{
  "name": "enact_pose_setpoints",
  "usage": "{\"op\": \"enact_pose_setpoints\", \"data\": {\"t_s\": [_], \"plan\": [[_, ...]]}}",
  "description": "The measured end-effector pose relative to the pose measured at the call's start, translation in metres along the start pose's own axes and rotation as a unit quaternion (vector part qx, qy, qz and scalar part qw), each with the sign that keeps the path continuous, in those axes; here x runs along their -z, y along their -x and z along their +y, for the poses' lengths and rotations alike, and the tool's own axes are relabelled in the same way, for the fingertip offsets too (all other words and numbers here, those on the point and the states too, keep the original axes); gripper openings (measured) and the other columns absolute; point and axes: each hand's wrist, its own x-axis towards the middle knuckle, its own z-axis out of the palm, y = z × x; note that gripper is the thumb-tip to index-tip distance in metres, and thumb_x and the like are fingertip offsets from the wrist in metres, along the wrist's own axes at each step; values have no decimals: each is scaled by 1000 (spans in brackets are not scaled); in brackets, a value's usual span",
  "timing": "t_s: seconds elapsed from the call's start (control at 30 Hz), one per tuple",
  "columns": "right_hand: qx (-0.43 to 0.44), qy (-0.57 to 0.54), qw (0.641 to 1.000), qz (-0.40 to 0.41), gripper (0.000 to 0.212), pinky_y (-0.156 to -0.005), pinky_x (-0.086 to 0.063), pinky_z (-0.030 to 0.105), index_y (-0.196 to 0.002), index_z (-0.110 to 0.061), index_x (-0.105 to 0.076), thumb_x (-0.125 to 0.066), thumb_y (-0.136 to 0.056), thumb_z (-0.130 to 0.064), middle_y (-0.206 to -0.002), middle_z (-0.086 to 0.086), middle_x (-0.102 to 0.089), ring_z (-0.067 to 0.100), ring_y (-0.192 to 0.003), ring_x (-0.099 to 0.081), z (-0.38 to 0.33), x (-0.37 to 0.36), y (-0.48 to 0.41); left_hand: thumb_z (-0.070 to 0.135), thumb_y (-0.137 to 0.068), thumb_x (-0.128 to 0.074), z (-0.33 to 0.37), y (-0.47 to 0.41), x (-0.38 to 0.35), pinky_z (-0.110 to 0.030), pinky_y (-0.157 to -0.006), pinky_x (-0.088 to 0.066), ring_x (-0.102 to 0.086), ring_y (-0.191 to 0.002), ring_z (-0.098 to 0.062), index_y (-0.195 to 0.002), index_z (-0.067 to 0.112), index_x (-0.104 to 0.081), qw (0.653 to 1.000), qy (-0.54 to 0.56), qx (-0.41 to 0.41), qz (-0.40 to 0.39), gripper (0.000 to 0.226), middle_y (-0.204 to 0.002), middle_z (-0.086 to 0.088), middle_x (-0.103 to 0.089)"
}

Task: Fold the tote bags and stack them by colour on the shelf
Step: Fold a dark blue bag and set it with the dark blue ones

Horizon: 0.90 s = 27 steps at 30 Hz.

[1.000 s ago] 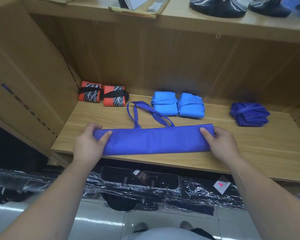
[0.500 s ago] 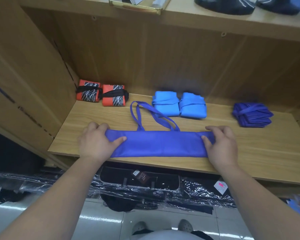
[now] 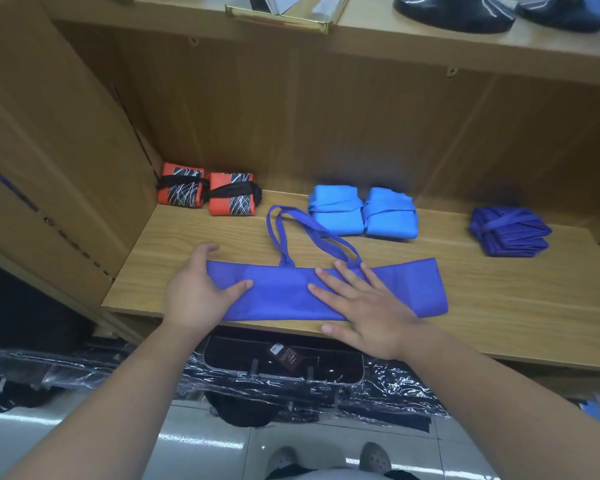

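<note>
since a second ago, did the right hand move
Yes: the right hand slid left along the blue strip, now in front of the light blue bags.

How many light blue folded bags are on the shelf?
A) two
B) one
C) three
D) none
A: the left light blue bag and the right light blue bag sit side by side at the back of the shelf, and no other bag there is that colour.
</note>
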Motion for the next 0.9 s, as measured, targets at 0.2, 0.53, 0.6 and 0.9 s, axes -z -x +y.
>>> {"op": "enact_pose_setpoints", "data": {"t_s": [0.2, 0.53, 0.6, 0.9], "plan": [[-3, 11, 1000, -9, 77, -123, 16, 48, -155, -48, 13, 2, -86, -81, -163, -19, 26, 14, -149, 32, -2, -1, -1, 5, -88, -73, 8, 24, 16, -42, -85, -57, -75, -90, -19, -113, 13, -63, 832, 511, 216, -17, 28, -112, -13, -74], [13, -33, 999, 17, 90, -125, 14, 42, -162, -23, 4, -11, -92, -79, -166, -8, 23, 13, -150, 31, -28, -3, -3, 24, -102, -58, 43, 28, -7, -42, -85, -59, -74, -101, -18, -116, 15, -68, 748, 618, 233, 61, 19, -114, -3, -75], [39, -60, 997, 20, 86, -124, 16, 37, -162, -26, 1, -21, -95, -76, -167, -12, 18, 7, -149, 29, -23, -2, 0, 20, -102, -58, 47, 18, -10, -40, -81, -60, -75, -89, -14, -106, 18, -68, 739, 614, 261, 96, 11, -107, -1, -77], [31, -59, 998, 12, 81, -124, 14, 42, -161, -38, -2, -7, -91, -79, -166, -18, 14, 8, -152, 22, -15, 1, -2, 19, -102, -57, 60, 11, -19, -22, -57, -52, -69, -74, -9, -90, 20, -62, 760, 546, 290, 198, 13, -86, 9, -71]]}}
